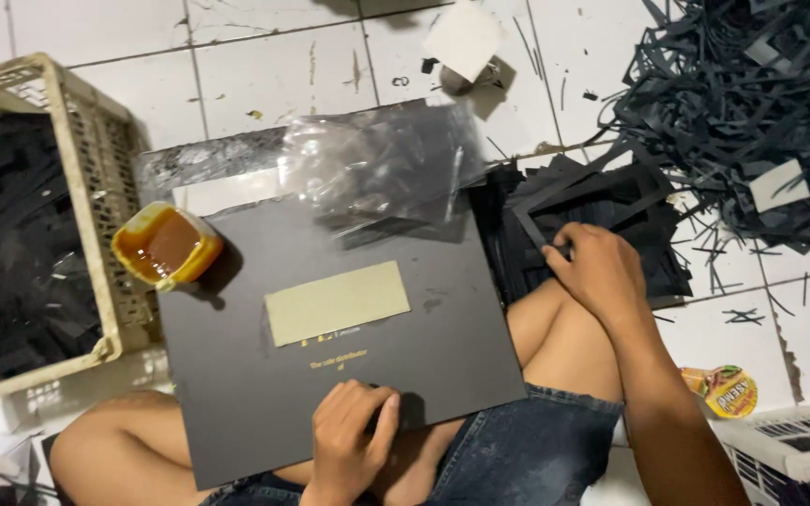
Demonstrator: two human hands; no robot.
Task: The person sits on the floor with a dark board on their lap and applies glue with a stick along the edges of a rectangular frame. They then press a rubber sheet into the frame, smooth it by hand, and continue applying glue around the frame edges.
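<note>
White tiled floor, dark board resting across my lap as a work surface.
My left hand presses its lower edge steady; my right hand, centre right, pinches a black strip from the stack; glue tub stands on the board's upper-left corner.

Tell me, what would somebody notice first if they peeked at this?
Probably the big dark board lying across the person's lap, with a pale rectangle stuck in its middle and the left hand resting on its near edge. Next, the small tub of brown glue at the board's left corner. Then the tangled heap of black strips on the tiled floor at upper right, where the right hand reaches a black stack.
</note>
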